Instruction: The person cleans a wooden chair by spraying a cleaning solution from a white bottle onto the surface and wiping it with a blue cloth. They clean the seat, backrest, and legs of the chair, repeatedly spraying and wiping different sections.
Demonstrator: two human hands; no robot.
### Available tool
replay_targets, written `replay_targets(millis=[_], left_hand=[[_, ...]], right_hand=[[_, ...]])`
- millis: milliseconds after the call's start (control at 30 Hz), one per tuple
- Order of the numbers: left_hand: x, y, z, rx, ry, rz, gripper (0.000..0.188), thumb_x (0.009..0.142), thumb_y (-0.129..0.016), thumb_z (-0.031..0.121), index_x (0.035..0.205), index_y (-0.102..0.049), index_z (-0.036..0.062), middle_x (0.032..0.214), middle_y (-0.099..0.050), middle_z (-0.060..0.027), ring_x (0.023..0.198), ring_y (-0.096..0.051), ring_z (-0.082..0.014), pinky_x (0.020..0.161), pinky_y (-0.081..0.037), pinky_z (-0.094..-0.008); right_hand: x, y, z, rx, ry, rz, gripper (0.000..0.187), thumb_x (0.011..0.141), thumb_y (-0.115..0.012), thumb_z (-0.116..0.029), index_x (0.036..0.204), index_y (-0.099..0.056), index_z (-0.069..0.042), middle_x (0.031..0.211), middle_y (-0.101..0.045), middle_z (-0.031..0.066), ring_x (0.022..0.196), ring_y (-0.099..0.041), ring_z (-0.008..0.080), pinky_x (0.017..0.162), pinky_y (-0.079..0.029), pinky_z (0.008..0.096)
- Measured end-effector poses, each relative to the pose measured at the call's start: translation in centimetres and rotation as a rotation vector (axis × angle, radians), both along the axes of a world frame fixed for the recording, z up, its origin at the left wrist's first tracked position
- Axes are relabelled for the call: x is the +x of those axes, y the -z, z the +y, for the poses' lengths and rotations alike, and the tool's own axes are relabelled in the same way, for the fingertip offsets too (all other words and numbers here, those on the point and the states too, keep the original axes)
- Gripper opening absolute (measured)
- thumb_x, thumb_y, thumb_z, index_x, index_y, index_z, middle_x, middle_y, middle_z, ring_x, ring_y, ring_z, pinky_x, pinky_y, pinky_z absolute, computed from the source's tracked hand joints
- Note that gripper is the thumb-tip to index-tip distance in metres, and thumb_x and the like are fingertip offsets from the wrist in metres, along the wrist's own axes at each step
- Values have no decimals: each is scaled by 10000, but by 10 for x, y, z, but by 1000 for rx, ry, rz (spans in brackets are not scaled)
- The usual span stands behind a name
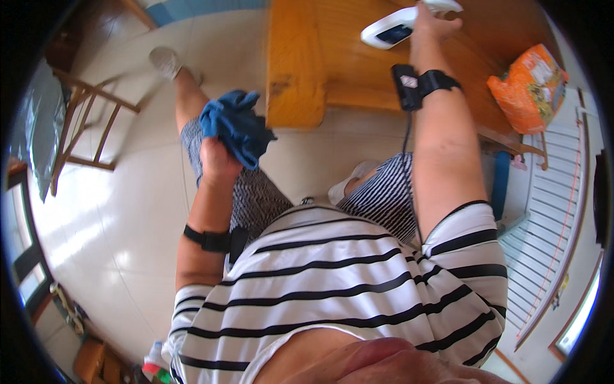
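Note:
A crumpled blue cloth [238, 128] is bunched in my left hand [219, 157], held up in front of my left thigh, beside the corner of the wooden table [294, 70]. The cloth hides most of those fingers. My right arm reaches out over the tabletop. At its end my right hand [435, 27] grips a white, smoothly curved device [377, 35] with a dark glossy panel, close to the upper edge of the view. Part of the device is covered by the hand, and its exact kind cannot be made out.
An orange plastic bag [527, 89] stands at the table's right end. A wooden folding stand [96, 121] with a grey sheet is on the left. White slatted panelling [550, 211] runs along the right side. Black straps circle both my forearms; a cable hangs from the right one.

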State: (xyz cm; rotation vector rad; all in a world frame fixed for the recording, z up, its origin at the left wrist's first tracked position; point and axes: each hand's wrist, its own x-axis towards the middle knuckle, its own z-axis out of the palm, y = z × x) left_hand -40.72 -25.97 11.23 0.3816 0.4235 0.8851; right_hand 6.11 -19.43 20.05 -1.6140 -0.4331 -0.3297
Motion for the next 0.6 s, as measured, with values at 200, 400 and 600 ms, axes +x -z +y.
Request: replay_targets(millis=[200, 400, 600], left_hand=[[5, 7, -7, -148, -22, -29, 535, 950, -434, 435, 1305, -476, 36, 1255, -573, -164, 1064, -582, -335, 931, -484, -472], [9, 15, -24, -140, 13, -80, 462, 954, -384, 345, 1264, -515, 27, 1234, -585, -183, 1085, -579, -336, 981, -461, -458], [30, 46, -53, -413, 37, 29, 421, 974, -362, 310, 1227, -538, 24, 1242, -591, -174, 1120, -559, -337, 1020, -429, -481]], right_hand=[[3, 5, -22, 40, -254, -13, 543, 805, -708, -99, 1281, -460, -24, 1147, -588, 109, 1035, -577, 224, 879, -477, 359], [-32, -7, -116, 333, -873, 69, 645, 834, -690, -79, 1373, -346, 8, 1189, -522, 178, 1044, -563, 291, 931, -477, 405], [-194, 26, -196, -88, -1037, 225, 417, 892, -609, -67, 1281, -464, -23, 1013, -563, 55, 872, -561, 140, 858, -493, 327]])
